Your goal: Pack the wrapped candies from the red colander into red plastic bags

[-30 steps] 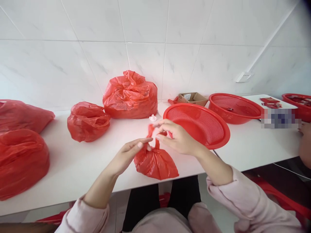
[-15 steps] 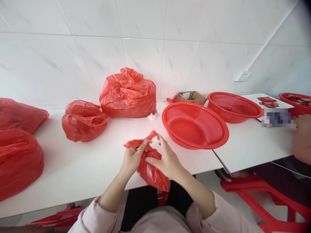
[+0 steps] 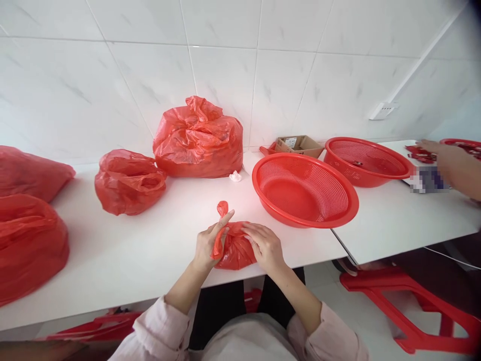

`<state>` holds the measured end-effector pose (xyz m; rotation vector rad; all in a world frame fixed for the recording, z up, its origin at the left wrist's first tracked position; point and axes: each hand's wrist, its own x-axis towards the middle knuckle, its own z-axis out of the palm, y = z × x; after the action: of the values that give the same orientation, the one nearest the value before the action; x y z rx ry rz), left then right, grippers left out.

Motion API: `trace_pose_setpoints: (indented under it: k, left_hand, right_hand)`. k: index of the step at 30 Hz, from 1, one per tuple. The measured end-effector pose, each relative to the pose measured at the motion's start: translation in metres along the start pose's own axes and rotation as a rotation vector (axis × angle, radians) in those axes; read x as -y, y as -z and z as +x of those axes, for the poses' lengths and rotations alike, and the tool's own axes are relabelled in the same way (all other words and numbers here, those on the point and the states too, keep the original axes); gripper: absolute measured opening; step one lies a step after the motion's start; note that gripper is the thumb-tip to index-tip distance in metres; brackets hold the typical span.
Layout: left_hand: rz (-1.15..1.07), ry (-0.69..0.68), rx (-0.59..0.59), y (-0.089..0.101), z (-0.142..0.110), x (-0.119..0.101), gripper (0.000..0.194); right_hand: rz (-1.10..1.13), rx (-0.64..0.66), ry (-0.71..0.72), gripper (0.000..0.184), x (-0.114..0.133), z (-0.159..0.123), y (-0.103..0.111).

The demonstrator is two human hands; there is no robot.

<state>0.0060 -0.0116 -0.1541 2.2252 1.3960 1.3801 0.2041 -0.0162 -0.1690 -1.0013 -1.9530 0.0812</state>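
Observation:
A small red plastic bag [image 3: 237, 253] lies at the front edge of the white table, its neck twisted. My left hand [image 3: 208, 244] is closed on the gathered top of the bag, and a looped end sticks up past the fingers. On the bag's right side my right hand [image 3: 266, 245] grips the plastic, fingers bent over it and thumb below. Beyond my hands lies a crumpled white scrap [image 3: 235, 176]. What the bag contains cannot be made out.
Behind stands a large red bag [image 3: 199, 145], with a smaller one [image 3: 128, 183] beside it and more at left. A red perforated basket [image 3: 289, 200], a second basket [image 3: 353, 175] and a cardboard box [image 3: 300, 145] stand to the right. A co-worker's arm [image 3: 460, 168] reaches in above a red stool [image 3: 409, 301].
The bag has gone from hanging tilted over the edge to lying on the table, with its top gathered. My right hand has moved down onto its side. The co-worker's arm has reached farther in.

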Motion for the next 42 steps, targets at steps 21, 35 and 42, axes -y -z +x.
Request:
trace_pose_setpoints:
  k: [21,35,42]
  left_hand:
    - [0.140,0.184,0.285,-0.025,-0.010,0.001,0.038]
    - [0.214,0.249,0.360,-0.030,-0.003,0.000,0.042]
    - [0.209,0.229,0.340,-0.032,-0.005,0.002,0.039]
  right_hand:
    - [-0.186,0.259,-0.238,0.049,0.003,-0.021,-0.021]
    - [-0.269,0.366,-0.286,0.049,0.000,-0.021,-0.026]
    - [-0.270,0.370,-0.297,0.048,0.002,-0.020,-0.028]
